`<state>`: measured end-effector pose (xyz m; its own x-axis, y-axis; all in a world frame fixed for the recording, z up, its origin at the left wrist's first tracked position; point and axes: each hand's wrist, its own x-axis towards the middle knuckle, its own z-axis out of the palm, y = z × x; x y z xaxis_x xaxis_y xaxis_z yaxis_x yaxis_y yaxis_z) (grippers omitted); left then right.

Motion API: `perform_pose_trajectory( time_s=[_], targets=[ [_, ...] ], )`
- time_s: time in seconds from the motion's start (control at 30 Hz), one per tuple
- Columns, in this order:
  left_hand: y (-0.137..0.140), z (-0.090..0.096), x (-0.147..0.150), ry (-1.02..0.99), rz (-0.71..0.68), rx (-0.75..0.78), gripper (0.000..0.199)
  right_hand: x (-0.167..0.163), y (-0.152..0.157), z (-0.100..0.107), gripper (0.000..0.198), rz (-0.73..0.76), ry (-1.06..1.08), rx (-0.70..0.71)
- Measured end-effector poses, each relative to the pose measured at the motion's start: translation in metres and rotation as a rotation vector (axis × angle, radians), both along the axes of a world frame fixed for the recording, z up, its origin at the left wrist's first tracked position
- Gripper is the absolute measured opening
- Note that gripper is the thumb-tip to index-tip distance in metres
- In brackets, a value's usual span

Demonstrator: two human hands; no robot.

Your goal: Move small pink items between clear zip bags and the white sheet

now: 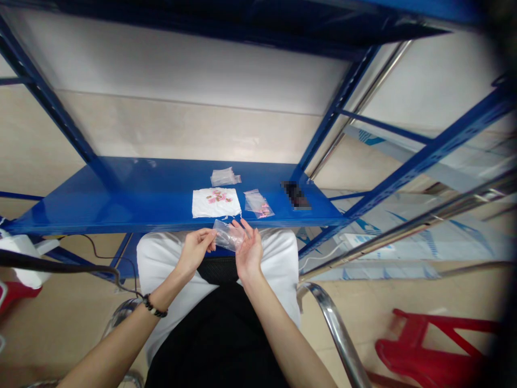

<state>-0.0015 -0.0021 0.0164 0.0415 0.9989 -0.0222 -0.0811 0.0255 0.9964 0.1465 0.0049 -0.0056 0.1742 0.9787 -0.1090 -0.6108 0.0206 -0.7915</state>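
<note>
Two bare hands meet at the centre of the frame, just below the front edge of a blue shelf (153, 188). The left hand (197, 248) grasps the left end of a clear plastic bag (226, 235), its grip pinched between thumb and fingers. The bag reaches across to the right hand (249, 250), whose grip is released, palm up with fingers extended, the film lying against it. Just above, a white sheet (199, 207) on the shelf bears a cluster of pink pieces (219, 198). Beside the sheet, to its right, lies a filled bag (258, 205) with pinkish contents; above the sheet rests a stack of clear bags (222, 177). Farther right, a dark object (297, 195) is pixelated. A beaded bracelet (153, 307) circles the left wrist.
</note>
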Motion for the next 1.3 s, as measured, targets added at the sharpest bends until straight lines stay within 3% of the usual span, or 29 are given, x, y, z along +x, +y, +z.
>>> perform_pose_trajectory(
  time_s=[0.5,0.67,0.97,1.3],
  targets=[
    [-0.002,0.001,0.003,0.203,-0.078,0.156,0.029,-0.013,-0.008,-0.018,0.045,-0.051,0.097,-0.097],
    [-0.006,-0.001,0.006,0.256,-0.024,0.208,0.029,-0.018,-0.01,-0.021,0.045,-0.07,0.132,-0.116],
    [-0.016,-0.001,0.008,0.478,-0.053,0.335,0.043,-0.029,-0.013,-0.018,0.041,-0.11,0.406,-0.341],
    [-0.019,0.003,0.009,0.442,-0.129,0.365,0.043,-0.034,-0.015,-0.023,0.038,-0.068,0.52,-0.41]
  ],
)
